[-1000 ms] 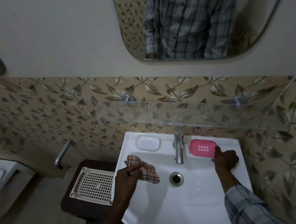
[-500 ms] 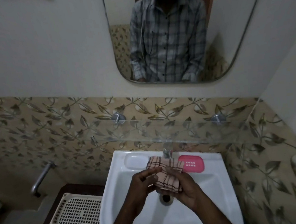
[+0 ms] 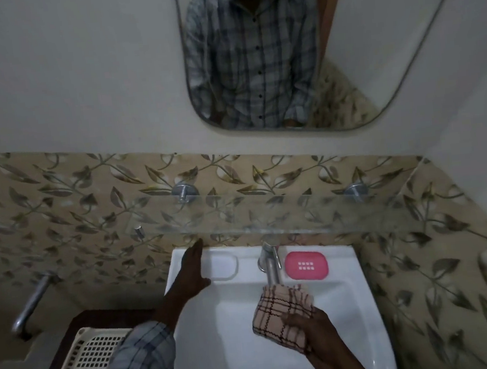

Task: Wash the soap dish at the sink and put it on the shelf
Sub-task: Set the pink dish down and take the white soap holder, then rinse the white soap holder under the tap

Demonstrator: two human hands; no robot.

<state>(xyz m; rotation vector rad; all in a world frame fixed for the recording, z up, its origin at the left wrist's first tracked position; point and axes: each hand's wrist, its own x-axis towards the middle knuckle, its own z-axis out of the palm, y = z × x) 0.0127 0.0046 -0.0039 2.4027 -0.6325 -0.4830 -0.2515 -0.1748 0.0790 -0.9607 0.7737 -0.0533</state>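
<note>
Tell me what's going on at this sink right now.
A person stands at a white ceramic sink. The right hand grips a checked beige cloth just below the chrome tap; whether water is running is unclear. The left hand stretches out flat, fingers straight, over the sink's back left corner, toward the clear glass shelf above. The pink plastic soap dish sits on the ledge right of the tap, and neither hand touches it.

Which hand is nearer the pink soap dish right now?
Right. The right hand, gripping the checked cloth, is just in front of the pink soap dish, over the basin. The left hand stretches over the ledge on the other side of the tap.
</note>
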